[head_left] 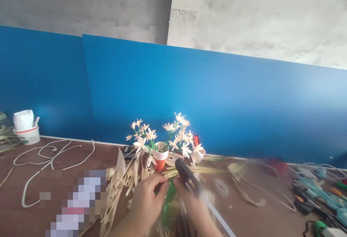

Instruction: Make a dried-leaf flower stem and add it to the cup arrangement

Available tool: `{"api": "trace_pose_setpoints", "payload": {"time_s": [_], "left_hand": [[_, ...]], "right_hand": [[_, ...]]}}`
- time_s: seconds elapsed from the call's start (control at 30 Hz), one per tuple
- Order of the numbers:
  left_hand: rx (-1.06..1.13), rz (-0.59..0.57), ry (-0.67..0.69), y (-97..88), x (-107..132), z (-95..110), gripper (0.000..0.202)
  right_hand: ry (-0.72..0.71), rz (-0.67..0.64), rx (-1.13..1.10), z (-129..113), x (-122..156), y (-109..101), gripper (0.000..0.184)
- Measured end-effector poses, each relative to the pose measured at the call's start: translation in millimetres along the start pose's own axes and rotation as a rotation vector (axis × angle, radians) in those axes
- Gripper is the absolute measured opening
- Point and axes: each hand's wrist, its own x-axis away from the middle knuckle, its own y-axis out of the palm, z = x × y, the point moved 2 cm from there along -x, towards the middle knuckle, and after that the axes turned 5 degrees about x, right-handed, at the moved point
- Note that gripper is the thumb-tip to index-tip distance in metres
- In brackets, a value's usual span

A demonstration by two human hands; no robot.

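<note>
My left hand (148,199) is closed in a pinch near the table's front, its fingertips close to my right hand's. What it pinches is too small to make out. My right hand (193,204) grips a black hot glue gun (187,173), tilted with its nozzle up and left; a translucent glue stick (218,217) trails from its rear. Something green and blurred (169,201) shows between my hands. Just beyond them, an orange-and-white paper cup (159,159) bears cream flowers (180,136) on green stems. Dried corn husks (119,186) lie beside my left hand.
A white cable (51,161) loops on the brown table (94,157) at left, near a white tub (27,136). Tools and cords (322,197) crowd the right side. Husk strips (241,184) lie right of the glue gun. A blue panel (189,92) stands behind.
</note>
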Motion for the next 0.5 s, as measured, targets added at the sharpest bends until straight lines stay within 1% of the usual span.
{"api": "trace_pose_setpoints", "payload": {"time_s": [0.1,0.23,0.4,0.5], "left_hand": [[-0.052,0.039,0.074,0.2,0.0,-1.6,0.017],[-0.102,0.056,0.106,-0.3,0.1,-1.9,0.015],[-0.096,0.053,0.087,-1.0,0.9,0.0,0.015],[-0.016,0.053,0.008,-1.1,0.4,0.9,0.014]], "right_hand": [[0.025,0.009,0.011,-2.5,0.4,1.0,0.021],[0.015,0.028,-0.004,-5.6,1.8,2.5,0.021],[-0.030,0.027,0.005,1.4,1.5,6.6,0.031],[-0.048,0.054,0.036,7.3,0.6,7.0,0.035]]}}
